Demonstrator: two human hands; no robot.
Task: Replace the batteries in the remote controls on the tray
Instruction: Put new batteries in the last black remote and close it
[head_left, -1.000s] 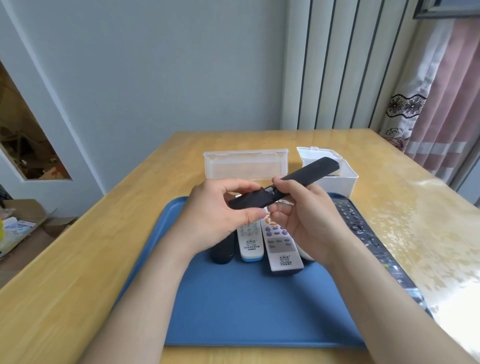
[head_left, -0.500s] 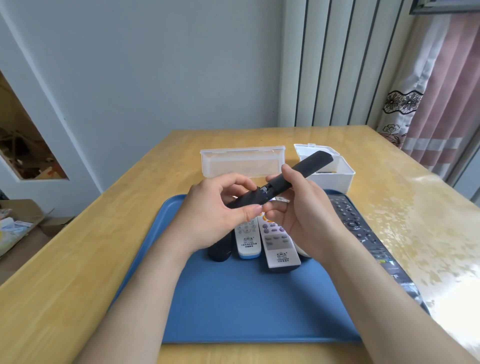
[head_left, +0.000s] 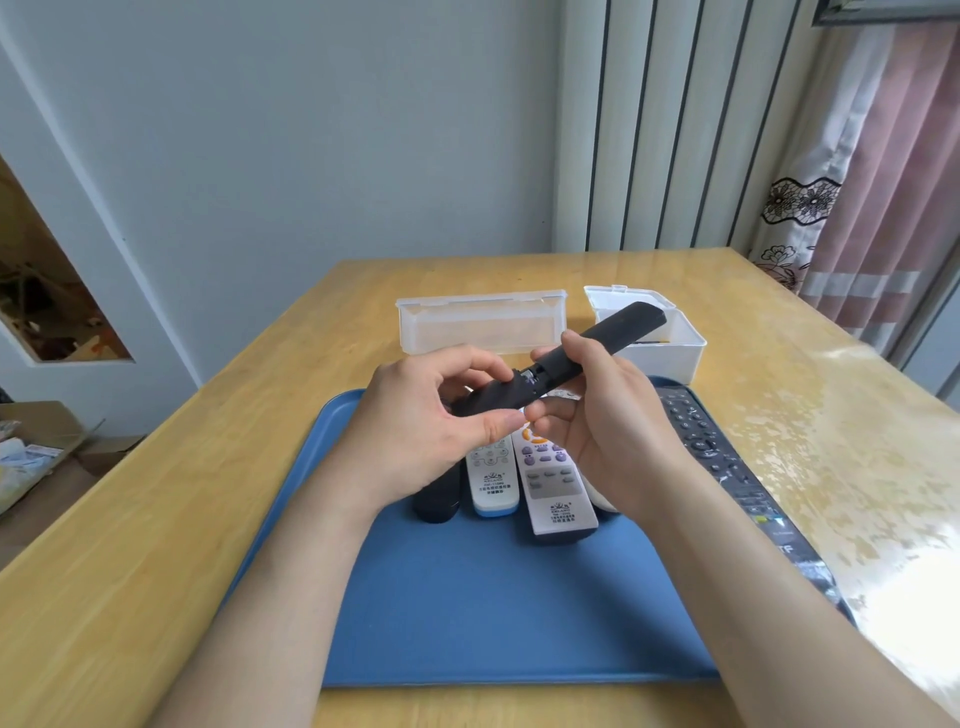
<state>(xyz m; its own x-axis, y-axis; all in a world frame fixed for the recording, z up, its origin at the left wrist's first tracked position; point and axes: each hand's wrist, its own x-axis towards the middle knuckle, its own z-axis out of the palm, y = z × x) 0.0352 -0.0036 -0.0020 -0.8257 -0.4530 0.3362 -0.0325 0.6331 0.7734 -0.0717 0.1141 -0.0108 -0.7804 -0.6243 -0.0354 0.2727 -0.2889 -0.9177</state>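
Note:
I hold a long black remote (head_left: 613, 332) in the air above the blue tray (head_left: 493, 623), back side up. My right hand (head_left: 597, 415) grips its middle. My left hand (head_left: 431, 421) pinches the black battery cover (head_left: 498, 397) at the near end; the cover sits slid partly off, with a small gap showing the compartment. On the tray below lie a white remote with a blue end (head_left: 492, 480), a white remote with purple buttons (head_left: 553, 488), a dark remote (head_left: 436, 501) and a long black remote (head_left: 727, 467) along the right rim.
Two clear plastic boxes stand behind the tray on the wooden table: a long one (head_left: 480, 322) and a squarer one (head_left: 670, 348) with its lid up. A wall and a slatted panel lie behind; curtains hang at the right.
The battery cover has slid a little toward my left hand, opening a gap at the remote's middle. Both hands stay in nearly the same place.

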